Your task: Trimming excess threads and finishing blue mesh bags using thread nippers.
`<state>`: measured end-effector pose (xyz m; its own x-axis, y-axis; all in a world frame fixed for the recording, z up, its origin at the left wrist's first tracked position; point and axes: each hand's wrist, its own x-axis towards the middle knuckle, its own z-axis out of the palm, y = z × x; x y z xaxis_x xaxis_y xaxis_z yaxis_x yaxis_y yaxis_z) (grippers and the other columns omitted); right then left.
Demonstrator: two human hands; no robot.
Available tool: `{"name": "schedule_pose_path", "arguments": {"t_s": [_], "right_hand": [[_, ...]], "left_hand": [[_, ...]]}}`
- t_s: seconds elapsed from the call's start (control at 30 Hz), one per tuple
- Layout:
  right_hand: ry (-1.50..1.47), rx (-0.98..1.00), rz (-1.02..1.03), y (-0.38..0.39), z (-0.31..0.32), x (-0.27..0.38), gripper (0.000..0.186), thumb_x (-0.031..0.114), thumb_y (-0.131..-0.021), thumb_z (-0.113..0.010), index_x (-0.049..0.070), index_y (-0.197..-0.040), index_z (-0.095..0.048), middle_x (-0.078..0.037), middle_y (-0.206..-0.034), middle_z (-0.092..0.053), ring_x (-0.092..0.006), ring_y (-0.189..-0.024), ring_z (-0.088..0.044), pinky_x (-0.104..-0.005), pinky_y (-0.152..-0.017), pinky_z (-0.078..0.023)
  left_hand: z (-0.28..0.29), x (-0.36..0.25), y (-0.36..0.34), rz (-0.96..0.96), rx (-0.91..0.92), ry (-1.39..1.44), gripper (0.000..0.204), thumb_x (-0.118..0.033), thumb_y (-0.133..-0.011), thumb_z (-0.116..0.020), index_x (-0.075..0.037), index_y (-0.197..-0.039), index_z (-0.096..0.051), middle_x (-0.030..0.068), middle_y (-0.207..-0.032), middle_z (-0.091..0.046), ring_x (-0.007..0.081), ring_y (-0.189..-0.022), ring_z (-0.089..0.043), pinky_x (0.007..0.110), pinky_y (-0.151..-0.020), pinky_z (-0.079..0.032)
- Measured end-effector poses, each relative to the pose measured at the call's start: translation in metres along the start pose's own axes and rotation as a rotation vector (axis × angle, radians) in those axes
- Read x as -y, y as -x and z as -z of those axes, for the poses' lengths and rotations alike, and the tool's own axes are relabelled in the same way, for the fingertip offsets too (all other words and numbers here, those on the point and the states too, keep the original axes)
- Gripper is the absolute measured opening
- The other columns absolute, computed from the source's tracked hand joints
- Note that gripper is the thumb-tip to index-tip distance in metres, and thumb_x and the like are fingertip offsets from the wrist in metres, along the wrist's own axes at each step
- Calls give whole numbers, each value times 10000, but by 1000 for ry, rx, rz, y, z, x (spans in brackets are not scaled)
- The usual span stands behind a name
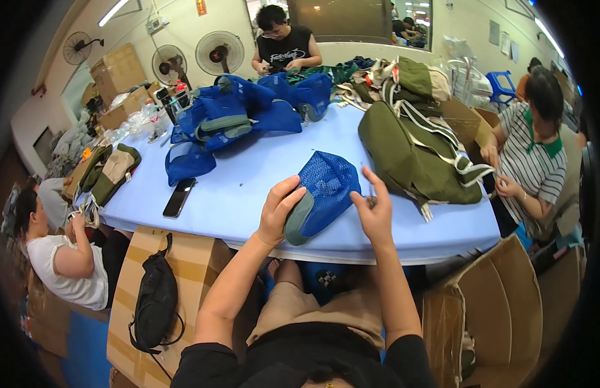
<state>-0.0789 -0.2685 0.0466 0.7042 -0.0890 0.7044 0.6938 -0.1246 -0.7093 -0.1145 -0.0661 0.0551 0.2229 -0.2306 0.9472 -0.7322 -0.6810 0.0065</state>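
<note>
My left hand (pixel 277 213) grips a blue mesh pouch (pixel 326 187) by its grey-green edge (pixel 298 216), fingers wrapped over that side. My right hand (pixel 376 216) is at the pouch's right edge, thumb against or very near the mesh and index finger raised. A small dark item (pixel 371 201) shows among its curled fingers, too small to name. The pouch is held above the near edge of the light blue tabletop (pixel 248 174). Beyond it lie a heap of blue mesh items (pixel 229 110) and, to the left, a black phone (pixel 179 197).
Green canvas bags (pixel 403 155) lie right, more (pixel 112 168) left. Co-workers sit left (pixel 73 265) and right (pixel 532 155); another (pixel 284 48) is across the table. A cardboard box with a black bag (pixel 151 304) is low left; an open carton (pixel 494 304) low right.
</note>
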Motion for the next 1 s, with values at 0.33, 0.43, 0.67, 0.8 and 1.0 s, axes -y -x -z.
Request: {"name": "schedule_pose_path", "arguments": {"t_s": [0.33, 0.43, 0.67, 0.8, 1.0], "right_hand": [[-71, 11, -2, 11, 0, -15, 315, 30, -813, -553, -12, -1122, -515, -61, -1100, -529, -80, -869, -504, -183, -682, -404], [-234, -20, 32, 4, -10, -6, 237, 75, -811, -571, -25, -1026, -558, -93, -1000, -583, -168, -939, -539, -266, -843, -399], [-276, -47, -281, 14, -5, -10, 98, 100, -795, -623, 14, -820, -584, 52, -663, -512, -29, -604, -420, -176, -535, -332], [-296, -152, -262, 15, -6, -2, 100, 107, -797, -631, 24, -799, -575, 54, -670, -514, -28, -611, -425, -171, -547, -341], [-415, -59, -250, 19, -9, 10, 88, 82, -799, -621, 23, -842, -572, 33, -720, -528, -31, -597, -430, -168, -526, -343]], "left_hand": [[10, -32, 22, 172, -14, 4, 472, -45, -654, -695, -36, -1088, -509, 188, -1173, -455, 306, -1043, -489, 346, -872, -422], [12, -38, 27, 152, -29, 64, 467, -52, -659, -696, -35, -1086, -509, 199, -1176, -453, 312, -1037, -492, 349, -869, -422], [20, -39, 41, 300, -84, 116, 486, -80, -663, -707, -27, -1096, -493, 196, -1182, -447, 288, -1002, -501, 317, -803, -446], [25, -38, 81, 722, -142, 110, 314, -43, -705, -677, 15, -984, -546, 149, -973, -566, 195, -840, -553, 279, -731, -449], [43, -53, 81, 1162, -465, 1217, 101, -52, -853, -507, 18, -863, -579, 86, -827, -605, 120, -785, -568, 249, -731, -451]]}}
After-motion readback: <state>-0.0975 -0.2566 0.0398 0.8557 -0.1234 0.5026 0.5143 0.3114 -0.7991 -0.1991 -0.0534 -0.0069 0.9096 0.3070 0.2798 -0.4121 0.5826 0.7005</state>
